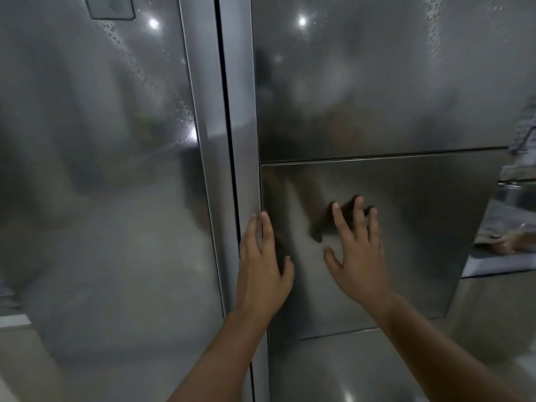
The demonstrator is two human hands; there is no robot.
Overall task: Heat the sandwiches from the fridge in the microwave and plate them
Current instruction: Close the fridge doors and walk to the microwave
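Most of the view is filled by the brushed-steel front of a side-by-side fridge [377,97], so close that its top, bottom and outer edges are cut off, and the sandwiches are nowhere in sight; both doors look shut, so nothing of the interior shows. The steel carries only smeared reflections and a few bright light spots, too blurred to read. A small panel [111,7] at the top of the left door [95,169] is cropped by the frame edge and its detail cannot be made out. At the far right a narrow strip of the room shows, blurred and partly cut off. On the right door a square inset panel [420,227] is set off by thin seams. The left hand [262,271] reaches up with fingers close together, their tips lying at the dark vertical gap [230,140] between the two doors, thumb out to the side on the inset panel. The right hand [358,256] is spread wide, holding nothing, fingertips against or just short of the inset panel. Both forearms rise bare from the bottom edge.
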